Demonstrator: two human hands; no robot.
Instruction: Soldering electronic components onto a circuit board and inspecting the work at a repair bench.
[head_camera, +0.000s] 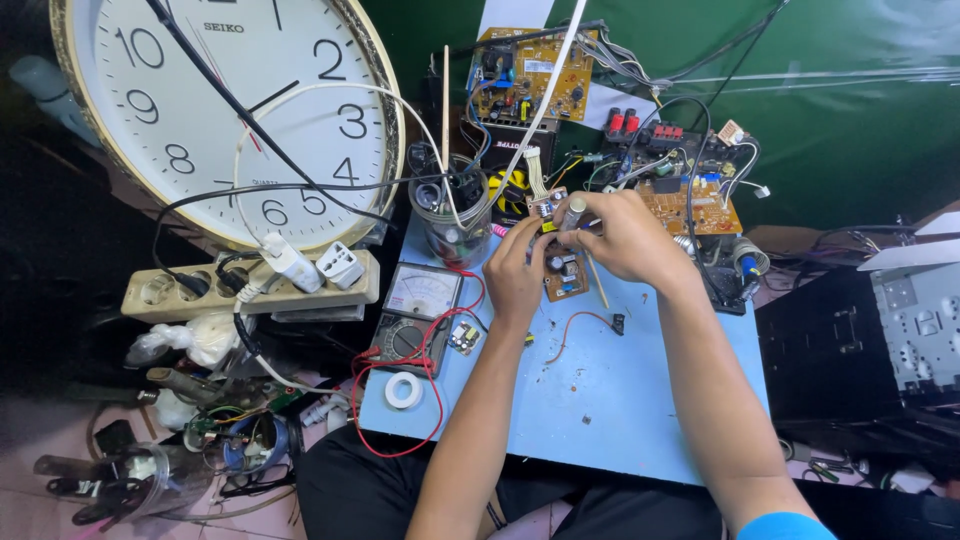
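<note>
My left hand (517, 270) grips the left edge of a small brown circuit board (564, 273) held upright over the light blue work board (620, 390). My right hand (625, 238) reaches over the top of that circuit board, with a slim grey pen-shaped tool (576, 211) pinched in its fingers and pointed down at the board's top. A thin pale stick (597, 281) runs down beside the circuit board. Both forearms come in from the bottom of the view.
An analog multimeter (415, 318) with red leads lies left of my hands, with a white tape roll (404, 390) below it. A clear jar of parts (447, 215), a power strip (250, 288), a big wall clock (230, 110) and other circuit boards (690, 200) crowd the back. A black chassis (860, 350) stands on the right.
</note>
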